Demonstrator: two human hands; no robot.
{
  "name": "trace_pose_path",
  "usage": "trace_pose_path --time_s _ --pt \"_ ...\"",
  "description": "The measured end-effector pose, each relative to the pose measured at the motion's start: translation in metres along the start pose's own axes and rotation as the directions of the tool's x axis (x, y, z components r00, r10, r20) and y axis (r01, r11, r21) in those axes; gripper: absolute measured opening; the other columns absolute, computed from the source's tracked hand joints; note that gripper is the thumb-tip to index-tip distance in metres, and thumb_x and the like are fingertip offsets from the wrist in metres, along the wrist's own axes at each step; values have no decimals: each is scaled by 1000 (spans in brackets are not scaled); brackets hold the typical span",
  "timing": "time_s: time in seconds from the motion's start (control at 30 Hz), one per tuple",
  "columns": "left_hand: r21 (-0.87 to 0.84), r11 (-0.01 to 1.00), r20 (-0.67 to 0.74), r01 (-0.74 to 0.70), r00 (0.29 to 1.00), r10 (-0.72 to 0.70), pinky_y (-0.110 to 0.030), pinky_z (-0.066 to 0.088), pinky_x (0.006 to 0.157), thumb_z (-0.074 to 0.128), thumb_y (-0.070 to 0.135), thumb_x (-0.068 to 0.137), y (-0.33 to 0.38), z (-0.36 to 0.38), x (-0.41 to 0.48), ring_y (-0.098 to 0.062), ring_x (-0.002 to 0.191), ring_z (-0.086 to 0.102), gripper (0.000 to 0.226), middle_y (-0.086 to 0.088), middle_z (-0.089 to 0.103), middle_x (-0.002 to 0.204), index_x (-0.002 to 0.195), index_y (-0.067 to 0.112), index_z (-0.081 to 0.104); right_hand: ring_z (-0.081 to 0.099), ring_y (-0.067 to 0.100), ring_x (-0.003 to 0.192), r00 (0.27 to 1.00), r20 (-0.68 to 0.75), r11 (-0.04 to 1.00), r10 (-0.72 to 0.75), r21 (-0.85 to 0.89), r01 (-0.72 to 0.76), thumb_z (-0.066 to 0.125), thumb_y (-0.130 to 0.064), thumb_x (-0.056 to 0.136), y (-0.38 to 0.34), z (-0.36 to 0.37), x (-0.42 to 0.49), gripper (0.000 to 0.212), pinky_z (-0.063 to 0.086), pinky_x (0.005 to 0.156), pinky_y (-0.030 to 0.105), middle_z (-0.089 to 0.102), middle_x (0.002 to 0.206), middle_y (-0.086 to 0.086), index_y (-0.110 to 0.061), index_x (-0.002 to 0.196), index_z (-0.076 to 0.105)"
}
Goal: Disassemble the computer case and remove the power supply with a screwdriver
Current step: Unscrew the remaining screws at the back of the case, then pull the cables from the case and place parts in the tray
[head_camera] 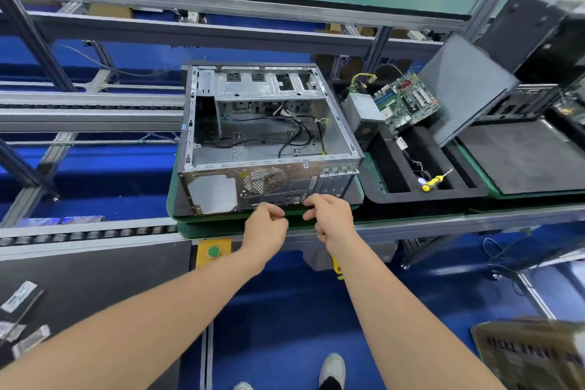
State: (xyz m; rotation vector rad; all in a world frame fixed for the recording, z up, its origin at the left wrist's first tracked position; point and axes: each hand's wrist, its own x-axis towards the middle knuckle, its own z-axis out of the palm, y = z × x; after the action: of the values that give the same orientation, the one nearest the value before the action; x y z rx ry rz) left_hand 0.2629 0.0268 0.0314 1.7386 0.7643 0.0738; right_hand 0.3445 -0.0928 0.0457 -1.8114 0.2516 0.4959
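The open computer case (272,123) lies on its side on a green pallet (172,199), rear panel toward me. It holds only loose black cables, and its power supply bay is an empty cut-out. The grey power supply (361,111) lies to the right of the case beside a green motherboard (406,101). A yellow-handled screwdriver (435,181) rests in a black foam tray (373,180). My left hand (266,226) and my right hand (330,215) hover with curled fingers at the case's lower rear edge, by the port openings. Whether either pinches anything is hidden.
A grey side panel (465,89) leans against a black case (538,38) at the right. A roller conveyor (88,234) runs along the front, with a green button (213,252) on a yellow plate. A small yellow item (337,266) shows under my right wrist. Foil bags (19,296) lie at the lower left.
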Motion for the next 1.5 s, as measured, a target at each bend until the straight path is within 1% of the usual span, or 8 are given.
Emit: trace_pose_path --time_s 0.17,0.37,0.93,1.0,1.13,1.27,1.43,1.5 --pt "-45 999 326 10 945 6 -24 56 69 49 9 94 38 59 1 -14 84 74 32 6 74 99 100 29 73 35 12 39 996 -93 1000 11 -6 -11 57 -24 99 0 -77 39 25 27 40 25 70 65 1 -14 88 77" --pt "-7 999 438 -50 898 48 -33 59 90 39 2 98 84 131 23 -17 100 70 43 8 71 113 124 27 63 27 12 37 987 -140 993 80 100 -66 53 -21 103 -14 -163 116 24 20 37 23 63 63 1 -10 93 72" --pt "135 991 203 -16 979 -12 -44 56 95 55 17 99 126 237 107 -15 97 67 24 9 68 106 118 30 61 39 15 45 949 159 927 273 220 -304 45 -6 109 -30 -194 254 20 31 37 21 76 85 17 -2 92 53" --pt "225 973 210 -45 978 -4 -41 56 91 63 33 94 129 242 112 -13 95 67 19 9 68 103 113 32 60 53 14 54 952 182 908 246 301 -292 41 4 105 -31 -196 258 23 44 51 22 75 117 26 -5 90 58" --pt "417 889 344 -192 938 41 -28 51 70 76 50 83 136 252 119 -8 88 65 41 9 70 96 113 27 59 57 21 77 942 176 761 284 557 -333 29 0 112 -27 -196 259 37 49 59 29 54 151 28 10 140 51" --pt "619 712 391 -331 916 86 -30 46 64 73 31 90 133 261 126 -24 81 64 19 -3 68 88 96 14 67 60 19 80 943 118 698 310 645 -310 31 -4 113 -24 -195 251 42 56 59 24 47 157 27 11 151 41" --pt "632 686 358 -361 921 155 -33 48 66 73 31 92 125 261 128 -24 79 60 19 -6 61 91 89 13 69 61 29 89 936 147 777 320 525 -348 36 -11 114 -17 -192 236 37 53 105 47 63 118 21 7 143 50" --pt "641 662 354 -389 915 194 -36 51 74 75 33 90 123 262 128 -24 80 57 17 -6 51 96 88 17 71 66 32 87 931 106 787 351 505 -354 45 -4 110 -19 -192 231 22 58 98 51 65 109 23 7 126 55"
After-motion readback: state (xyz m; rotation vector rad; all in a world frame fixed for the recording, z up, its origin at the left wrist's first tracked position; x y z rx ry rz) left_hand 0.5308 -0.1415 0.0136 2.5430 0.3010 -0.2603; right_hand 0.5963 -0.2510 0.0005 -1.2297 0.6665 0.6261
